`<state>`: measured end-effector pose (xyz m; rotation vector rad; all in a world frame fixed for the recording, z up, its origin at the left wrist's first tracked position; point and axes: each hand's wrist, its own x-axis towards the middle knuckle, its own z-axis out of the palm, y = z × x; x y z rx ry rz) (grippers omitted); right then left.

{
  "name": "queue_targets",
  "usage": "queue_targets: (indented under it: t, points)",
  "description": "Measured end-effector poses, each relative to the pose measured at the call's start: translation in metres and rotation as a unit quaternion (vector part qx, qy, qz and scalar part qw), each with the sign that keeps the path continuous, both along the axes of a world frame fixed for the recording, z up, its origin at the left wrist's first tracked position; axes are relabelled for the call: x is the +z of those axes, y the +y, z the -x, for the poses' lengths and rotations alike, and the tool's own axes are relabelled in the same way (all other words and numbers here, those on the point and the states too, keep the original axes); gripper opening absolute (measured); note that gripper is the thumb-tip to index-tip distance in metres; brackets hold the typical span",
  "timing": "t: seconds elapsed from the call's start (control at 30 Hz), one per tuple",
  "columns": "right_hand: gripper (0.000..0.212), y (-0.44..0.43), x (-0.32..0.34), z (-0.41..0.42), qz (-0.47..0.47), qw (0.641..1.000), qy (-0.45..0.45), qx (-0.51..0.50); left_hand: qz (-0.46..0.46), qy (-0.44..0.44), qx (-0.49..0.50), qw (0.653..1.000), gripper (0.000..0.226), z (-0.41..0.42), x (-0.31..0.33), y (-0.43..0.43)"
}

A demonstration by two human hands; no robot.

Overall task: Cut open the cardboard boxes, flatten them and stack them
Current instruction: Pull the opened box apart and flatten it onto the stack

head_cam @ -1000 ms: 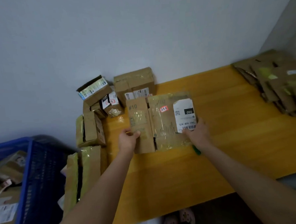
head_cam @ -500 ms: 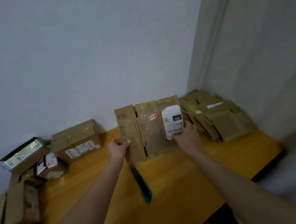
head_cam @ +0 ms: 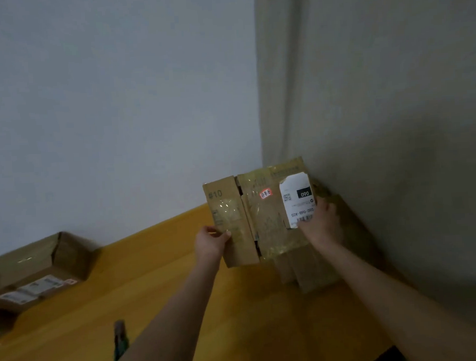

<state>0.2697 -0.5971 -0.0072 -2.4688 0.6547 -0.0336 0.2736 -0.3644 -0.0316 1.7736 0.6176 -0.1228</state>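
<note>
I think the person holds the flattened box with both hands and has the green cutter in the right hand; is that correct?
Not quite: the head view shows the green cutter lying on the table by the left forearm, in neither hand. The left hand and right hand do both hold the flattened box.

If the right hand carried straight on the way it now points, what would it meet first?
Probably the stack of flattened boxes in the corner, just beyond the right hand, which grips the flattened box; the wall stands behind it. Depth is unclear, so this is a guess.
</note>
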Motion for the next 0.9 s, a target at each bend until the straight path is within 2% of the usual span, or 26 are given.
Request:
queue_targets:
  t: [0.1, 0.2, 0.37, 0.5, 0.57, 0.7, 0.9]
  points:
    - [0.081, -0.039, -0.001, -0.018, 0.015, 1.0, 0.016, -0.007, -0.023, 0.012, -0.009, 1.0, 0.026, -0.02, -0.007, -0.043]
    - [0.08, -0.058, -0.011, -0.027, 0.069, 0.997, 0.031, 0.009, -0.049, 0.021, -0.034, 0.998, 0.025, -0.042, -0.017, -0.078]
    - [0.074, -0.055, -0.04, -0.028, 0.09, 0.981, 0.082, 0.151, -0.066, 0.064, -0.084, 0.992, 0.023, -0.06, -0.028, -0.126]
    - [0.075, -0.041, -0.06, -0.03, 0.111, 0.961, 0.136, 0.214, -0.114, 0.1, -0.196, 0.969, 0.041, -0.059, -0.035, -0.132]
    - [0.075, -0.036, -0.065, -0.033, 0.126, 0.957, 0.151, 0.215, -0.184, 0.094, -0.242, 0.948, 0.051, -0.056, -0.034, -0.119]
    - [0.072, -0.016, -0.063, -0.04, 0.166, 0.95, 0.123, 0.235, -0.392, 0.059, -0.281, 0.874, 0.064, -0.044, -0.03, -0.081]
    - [0.069, 0.069, -0.044, -0.036, 0.137, 0.939, 0.063, 0.308, -0.5, 0.039, -0.279, 0.819, 0.077, -0.009, -0.016, -0.023]
